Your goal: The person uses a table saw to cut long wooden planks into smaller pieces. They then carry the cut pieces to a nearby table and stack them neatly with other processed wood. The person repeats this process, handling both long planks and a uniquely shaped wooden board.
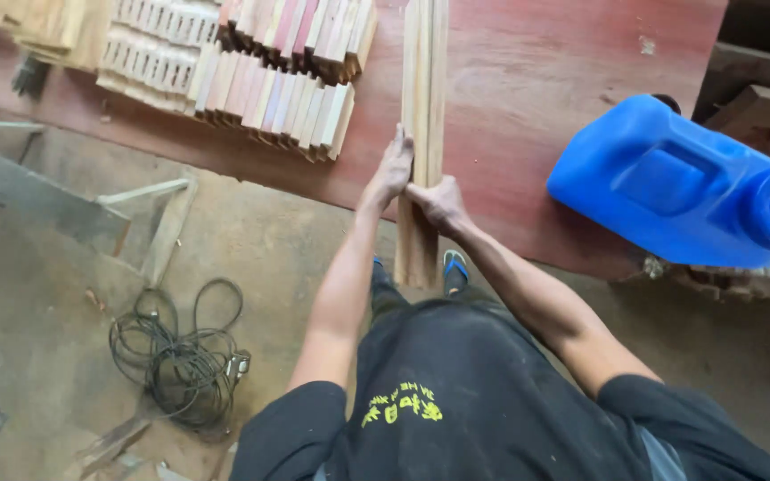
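A bundle of long pale wooden slats (424, 80) lies lengthwise on the red-brown workbench (528, 80), its near end sticking out past the bench's front edge. My left hand (394, 167) grips the bundle's left side. My right hand (437, 203) clasps it from the right, just below the left hand. Both hands sit close together at the bench's front edge.
Stacks of short wooden pieces (287, 85) lie at the bench's back left. A blue plastic jerrycan (683, 183) lies on its side at the right. On the concrete floor to the left are a coiled black cable (180, 356) and loose planks (37, 196).
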